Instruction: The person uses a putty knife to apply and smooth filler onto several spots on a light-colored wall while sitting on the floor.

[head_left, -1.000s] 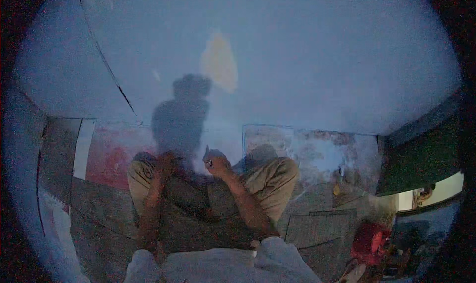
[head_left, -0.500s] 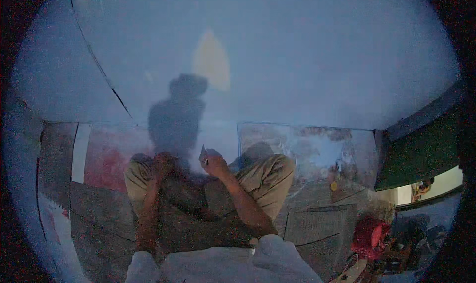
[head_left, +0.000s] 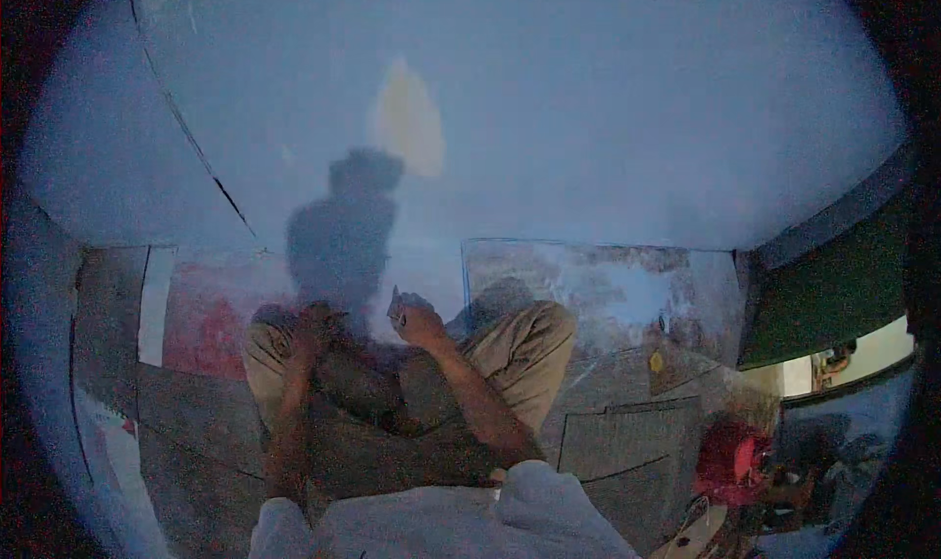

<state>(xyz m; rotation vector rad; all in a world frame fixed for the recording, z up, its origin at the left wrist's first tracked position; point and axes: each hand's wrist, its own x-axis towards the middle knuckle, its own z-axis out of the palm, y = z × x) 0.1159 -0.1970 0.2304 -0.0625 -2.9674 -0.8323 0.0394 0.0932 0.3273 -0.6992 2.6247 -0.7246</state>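
I sit cross-legged in khaki trousers (head_left: pixel 520 363) facing a pale blue wall (head_left: pixel 627 98), with my shadow on it. My right hand (head_left: pixel 414 319) is raised in front of the wall's lower part, closed on a small dark pointed tool (head_left: pixel 396 298) whose tip points up; its exact kind is too dim to tell. My left hand (head_left: pixel 310 326) is by my left knee (head_left: pixel 267 343), in shadow, and I cannot make out its fingers or anything in them. A pale patch (head_left: pixel 407 118) and a long dark line (head_left: pixel 191 147) mark the wall.
Worn red (head_left: pixel 201 334) and mottled (head_left: pixel 618 285) surfaces lie along the wall's foot, over grey flooring (head_left: pixel 627 441). A red bag-like object (head_left: pixel 725 461) and jumbled items (head_left: pixel 794 495) are at the lower right. A dark green panel (head_left: pixel 823 285) stands on the right, above a lit opening (head_left: pixel 833 363).
The view has shifted slightly, so the wall and my body appear farther left. My right hand keeps the pointed tool raised; neither hand has clearly moved relative to my knees.
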